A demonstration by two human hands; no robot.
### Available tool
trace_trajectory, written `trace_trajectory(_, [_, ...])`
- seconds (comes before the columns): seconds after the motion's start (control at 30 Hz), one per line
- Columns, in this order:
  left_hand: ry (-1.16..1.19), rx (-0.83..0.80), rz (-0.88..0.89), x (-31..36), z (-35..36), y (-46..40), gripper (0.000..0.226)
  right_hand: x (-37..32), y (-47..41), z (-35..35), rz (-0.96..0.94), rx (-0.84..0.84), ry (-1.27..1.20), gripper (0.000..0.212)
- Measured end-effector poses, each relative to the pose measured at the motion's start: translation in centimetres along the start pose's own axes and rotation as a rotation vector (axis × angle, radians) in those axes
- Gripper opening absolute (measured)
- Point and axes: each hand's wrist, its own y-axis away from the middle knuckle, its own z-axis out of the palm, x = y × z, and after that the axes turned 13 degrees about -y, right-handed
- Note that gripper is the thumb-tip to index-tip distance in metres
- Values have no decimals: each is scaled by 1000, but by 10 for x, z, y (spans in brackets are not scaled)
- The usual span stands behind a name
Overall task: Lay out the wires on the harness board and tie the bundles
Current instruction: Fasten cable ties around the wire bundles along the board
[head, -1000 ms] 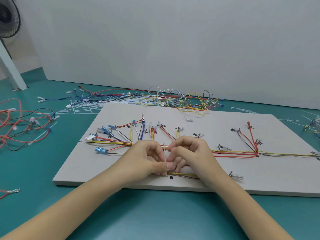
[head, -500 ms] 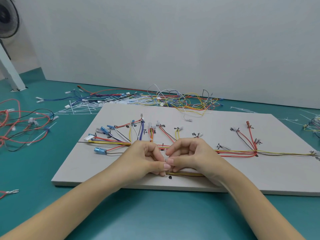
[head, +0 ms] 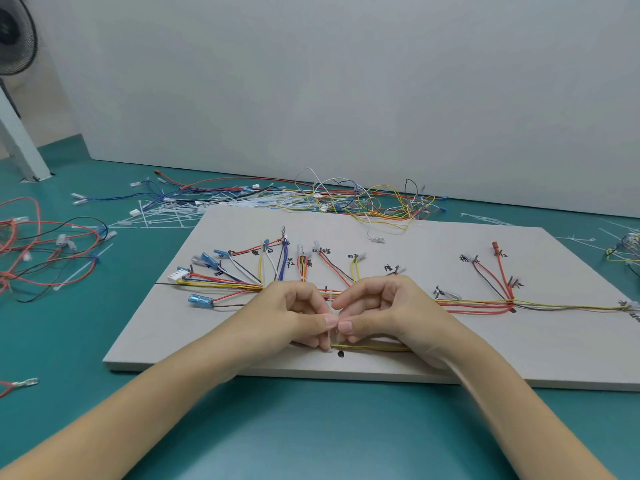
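A pale grey harness board (head: 398,244) lies on the teal table. Coloured wires fan out on it at the left (head: 235,282) and run right as a red and yellow bundle (head: 485,303). My left hand (head: 294,313) and my right hand (head: 384,310) meet at the board's front middle. Both pinch a thin white cable tie (head: 331,323) that stands upright over a short yellow and dark wire bundle (head: 374,348). The fingers hide where the tie wraps the wires.
A heap of loose wires and white cable ties (head: 284,199) lies behind the board. Red and black wires (head: 45,251) sprawl at the left, one terminal wire (head: 20,384) at the near left. More ties and wires (head: 623,247) sit far right. A fan (head: 14,36) stands top left.
My hands stayed at the same spot on the board. The fingertips shifted slightly on the cable tie, and the thumbs now press together around it.
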Motion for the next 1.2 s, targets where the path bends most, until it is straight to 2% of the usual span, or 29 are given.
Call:
trace_trajectory(0.23, [2, -40, 17, 3, -2, 3, 16, 4, -2, 4, -41, 120, -93, 17])
trace_trajectory(0.33, [-75, -43, 51, 6, 1, 4, 15, 5, -4, 4, -77, 167, -118, 15])
trace_trajectory(0.57, [-185, -31, 144, 3, 7, 1, 23, 4, -3, 4, -85, 109, -116, 14])
trace_trajectory(0.83, [-198, -7, 138, -1, 11, -2, 22, 3, -2, 4, -76, 56, -80, 12])
trace_trajectory(1.2, [-234, -24, 148, 0, 10, -1, 23, 5, -2, 4, -62, 67, -92, 20])
